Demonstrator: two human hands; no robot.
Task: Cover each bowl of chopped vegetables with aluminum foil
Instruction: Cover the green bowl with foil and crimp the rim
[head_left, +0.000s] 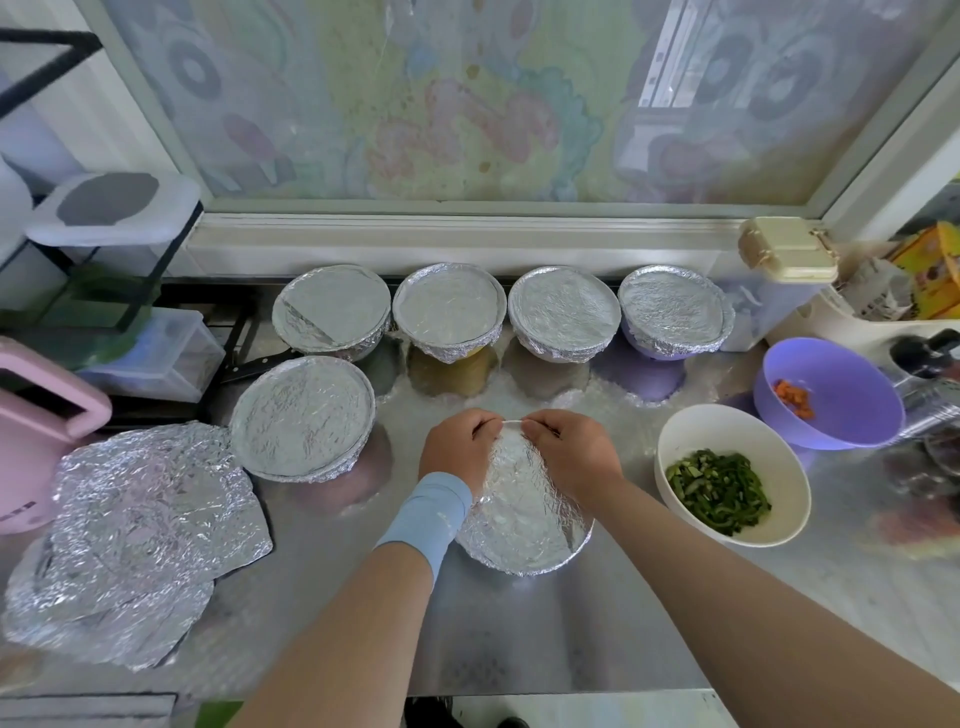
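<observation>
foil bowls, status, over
Left hand and right hand pinch crinkled aluminium foil at centre bowl far rim. White round bowl of chopped greens, purple plastic bowl uncovered. Nothing blocking.

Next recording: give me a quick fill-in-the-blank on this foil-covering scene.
1. The back row holds ____ foil-covered bowls.
2. The white bowl holds chopped ____ vegetables, uncovered.
3. Spare foil sheets lie on the person's ____ side.
4. The left hand and right hand pinch ____ over the nearest bowl.
Missing: four; green; left; foil.

The steel counter (509, 639) carries five covered bowls (449, 312) far and left, one foil-wrapped bowl (524, 525) near the centre, loose foil sheets (145, 525) near left, a white bowl (779, 467) and a purple bowl (852, 400) at right.
</observation>
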